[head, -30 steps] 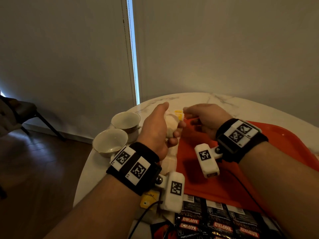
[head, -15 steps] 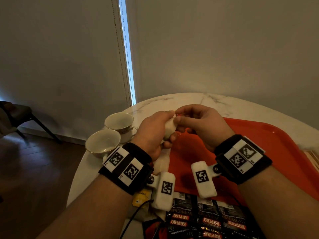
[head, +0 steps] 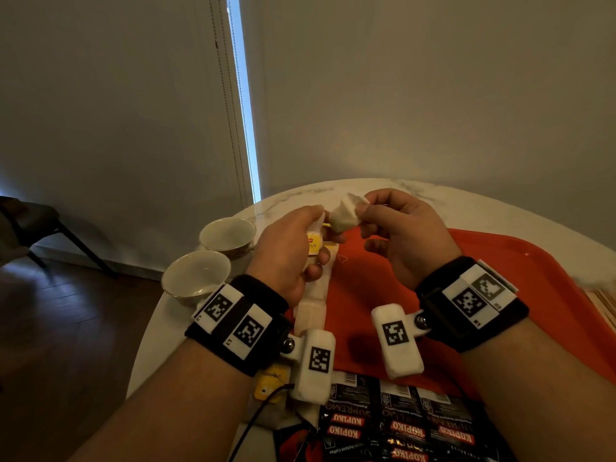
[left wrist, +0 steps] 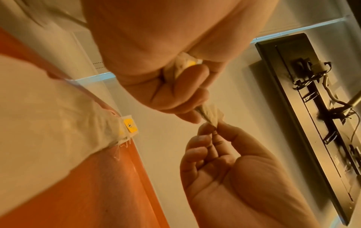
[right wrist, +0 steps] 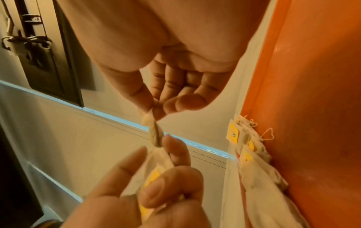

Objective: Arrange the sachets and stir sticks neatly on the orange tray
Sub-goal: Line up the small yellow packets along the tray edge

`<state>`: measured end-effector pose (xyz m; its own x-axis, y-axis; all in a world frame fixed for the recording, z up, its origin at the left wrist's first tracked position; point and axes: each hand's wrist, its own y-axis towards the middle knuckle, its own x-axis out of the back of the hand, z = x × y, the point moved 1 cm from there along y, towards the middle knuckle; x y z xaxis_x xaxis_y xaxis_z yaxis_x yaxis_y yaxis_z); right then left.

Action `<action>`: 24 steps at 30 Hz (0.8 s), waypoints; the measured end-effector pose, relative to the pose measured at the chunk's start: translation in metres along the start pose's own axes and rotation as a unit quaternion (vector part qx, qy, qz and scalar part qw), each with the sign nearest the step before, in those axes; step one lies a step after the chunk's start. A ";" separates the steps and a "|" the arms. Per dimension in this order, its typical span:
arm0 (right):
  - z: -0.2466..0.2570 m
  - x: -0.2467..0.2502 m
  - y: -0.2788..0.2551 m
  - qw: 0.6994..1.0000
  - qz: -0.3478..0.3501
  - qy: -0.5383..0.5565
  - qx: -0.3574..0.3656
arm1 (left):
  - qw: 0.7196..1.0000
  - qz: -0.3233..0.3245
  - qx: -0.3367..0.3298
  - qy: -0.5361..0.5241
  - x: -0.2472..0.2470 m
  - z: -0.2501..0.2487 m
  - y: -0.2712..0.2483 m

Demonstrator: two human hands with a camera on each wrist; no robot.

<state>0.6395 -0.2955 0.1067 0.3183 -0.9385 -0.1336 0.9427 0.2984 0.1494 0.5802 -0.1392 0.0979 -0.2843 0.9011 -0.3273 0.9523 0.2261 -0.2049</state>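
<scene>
Above the orange tray (head: 520, 278), the right hand (head: 405, 235) pinches 1 white tea bag (head: 345, 213); the left hand (head: 286, 248) clamps more tea bags with yellow tags (head: 314, 243). Below the wrists, black coffee sachets (head: 396, 425) lie on the tray; 2 empty cups (head: 213, 258) stand left of the left hand.

White tea sachet (head: 345, 215) held above orange tray (head: 520, 288).
</scene>
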 end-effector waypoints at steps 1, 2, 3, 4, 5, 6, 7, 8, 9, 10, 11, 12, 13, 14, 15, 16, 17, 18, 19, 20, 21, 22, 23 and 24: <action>-0.001 -0.001 0.000 1.000 -0.004 -0.009 0.007 | 1.000 0.003 -0.011 0.011 0.000 0.000 0.000; -0.001 -0.002 0.000 1.000 -0.008 -0.023 0.014 | 0.999 0.008 -0.029 0.031 0.000 0.000 0.000; -0.002 -0.003 -0.001 0.999 -0.008 -0.036 0.021 | 0.997 0.015 -0.051 0.058 -0.001 0.001 -0.001; -0.001 -0.004 -0.001 0.999 -0.006 -0.044 0.026 | 0.994 0.021 -0.070 0.083 -0.001 0.002 -0.002; -0.001 -0.005 -0.002 0.999 -0.003 -0.042 0.030 | 0.991 0.024 -0.083 0.099 -0.001 0.003 -0.002; 0.000 -0.005 -0.002 0.999 0.000 -0.034 0.031 | 0.990 0.023 -0.090 0.103 -0.001 0.003 -0.003; 0.001 -0.005 -0.002 0.999 0.003 -0.025 0.030 | 0.991 0.020 -0.094 0.099 -0.001 0.004 -0.002; 0.002 -0.005 -0.002 0.999 0.005 -0.017 0.027 | 0.991 0.018 -0.096 0.092 0.000 0.004 -0.002; 0.002 -0.005 -0.002 1.000 0.007 -0.010 0.025 | 0.991 0.014 -0.099 0.087 0.000 0.004 -0.001; 0.002 -0.005 -0.002 1.000 0.006 -0.003 0.022 | 0.991 0.010 -0.102 0.084 0.001 0.003 -0.001; 0.002 -0.005 -0.003 1.000 0.006 0.006 0.017 | 0.991 0.005 -0.104 0.083 0.001 0.003 0.000; 0.001 -0.006 -0.003 1.000 0.008 0.016 0.010 | 0.991 -0.001 -0.106 0.085 0.002 0.003 0.001; 0.001 -0.007 -0.003 1.000 0.011 0.026 0.001 | 0.990 -0.006 -0.108 0.088 0.002 0.003 0.001; 0.000 -0.008 -0.004 0.999 0.016 0.032 -0.011 | 0.990 -0.011 -0.108 0.091 0.002 0.003 0.001; -0.001 -0.009 -0.004 0.999 0.021 0.034 -0.025 | 0.990 -0.017 -0.107 0.093 0.003 0.002 0.001; -0.002 -0.010 -0.004 0.999 0.023 0.032 -0.035 | 0.990 -0.023 -0.107 0.093 0.003 0.002 0.001; -0.003 -0.011 -0.004 0.999 0.020 0.029 -0.040 | 0.989 -0.030 -0.108 0.092 0.004 0.001 0.001; -0.003 -0.012 -0.003 0.999 0.011 0.022 -0.041 | 0.989 -0.037 -0.109 0.092 0.004 0.001 0.001; -0.004 -0.013 -0.001 0.999 -0.002 0.014 -0.045 | 0.989 -0.046 -0.108 0.088 0.004 0.000 0.001; -0.006 -0.013 0.001 0.998 -0.016 0.007 -0.055 | 0.989 -0.057 -0.106 0.080 0.004 0.000 0.001; -0.008 -0.013 0.004 0.997 -0.029 0.002 -0.072 | 0.990 -0.070 -0.103 0.065 0.004 -0.001 0.001; -0.011 -0.014 0.008 0.995 -0.037 -0.003 -0.096 | 0.990 -0.082 -0.100 0.048 0.004 -0.003 0.001; -0.015 -0.014 0.010 0.992 -0.041 -0.014 -0.121 | 0.991 -0.089 -0.098 0.033 0.004 -0.004 0.001; -0.017 -0.015 0.013 0.988 -0.040 -0.034 -0.145 | 0.991 -0.093 -0.098 0.023 0.004 -0.006 0.000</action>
<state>0.6486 -0.2747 0.0937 0.2429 -0.9678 -0.0658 0.9571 0.2502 -0.1465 0.5800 -0.1333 0.1018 -0.4565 0.8519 -0.2567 0.8881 0.4539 -0.0731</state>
